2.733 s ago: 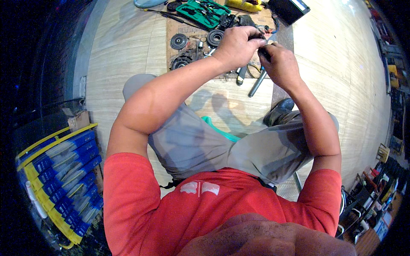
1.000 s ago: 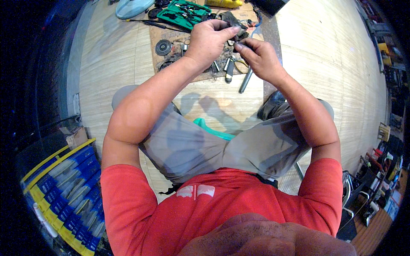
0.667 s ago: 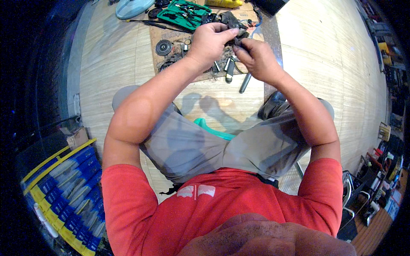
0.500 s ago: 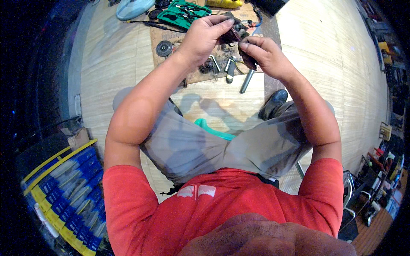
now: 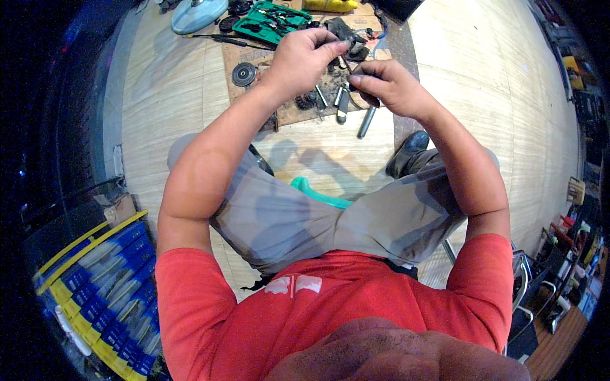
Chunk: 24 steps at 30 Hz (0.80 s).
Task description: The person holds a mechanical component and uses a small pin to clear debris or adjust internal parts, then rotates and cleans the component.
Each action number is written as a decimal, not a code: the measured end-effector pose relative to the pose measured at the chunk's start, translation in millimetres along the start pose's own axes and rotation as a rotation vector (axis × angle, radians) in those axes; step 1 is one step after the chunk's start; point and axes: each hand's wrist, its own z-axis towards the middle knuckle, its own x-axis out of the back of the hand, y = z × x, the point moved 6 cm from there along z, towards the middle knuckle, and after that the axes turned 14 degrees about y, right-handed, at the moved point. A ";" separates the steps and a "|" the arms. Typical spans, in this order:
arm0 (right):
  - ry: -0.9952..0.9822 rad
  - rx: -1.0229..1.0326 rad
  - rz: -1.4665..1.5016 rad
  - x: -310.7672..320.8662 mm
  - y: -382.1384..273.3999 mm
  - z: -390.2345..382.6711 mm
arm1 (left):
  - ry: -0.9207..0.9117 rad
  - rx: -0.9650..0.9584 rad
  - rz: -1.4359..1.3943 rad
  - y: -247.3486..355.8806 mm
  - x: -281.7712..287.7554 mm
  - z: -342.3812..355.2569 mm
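Note:
Both my hands are raised over the cardboard point(image 5: 298, 117). Between their pinched fingers runs a thin dark strand point(image 5: 346, 65); its exact kind is too small to make out. My left hand point(image 5: 305, 58) is closed on its upper end, thumb against forefinger. A little lower and to the right, my right hand point(image 5: 389, 86) is closed at the other end. Just below the hands lie a dark toothed part point(image 5: 306, 100), a short metal rod point(image 5: 321, 96), a dark-handled tool point(image 5: 343, 105) and a grey metal tube point(image 5: 367, 122).
A black round wheel point(image 5: 244, 74) lies left of my left hand. Beyond are a green tool case point(image 5: 270, 20), a yellow bottle point(image 5: 330, 5), a dark crumpled cloth point(image 5: 342, 30) and a pale blue disc point(image 5: 198, 15). My shoe point(image 5: 410, 152) stands near the cardboard's right corner.
My right hand has come slightly nearer and left, my left hand slightly nearer. The dark stuff between them now shows as a thin strand, and more of the cloth behind is visible.

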 end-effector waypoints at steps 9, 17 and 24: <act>0.187 0.491 -0.635 -13.0 -11.7 -1.9 | 0.042 0.109 0.123 -21.0 -3.3 -13.0; 0.276 0.393 -0.489 -7.2 -8.1 1.7 | 0.078 0.326 -0.012 -29.7 2.8 -17.8; 0.438 0.321 -0.375 17.9 -6.3 4.3 | 0.200 0.310 -0.083 -48.2 14.8 -7.2</act>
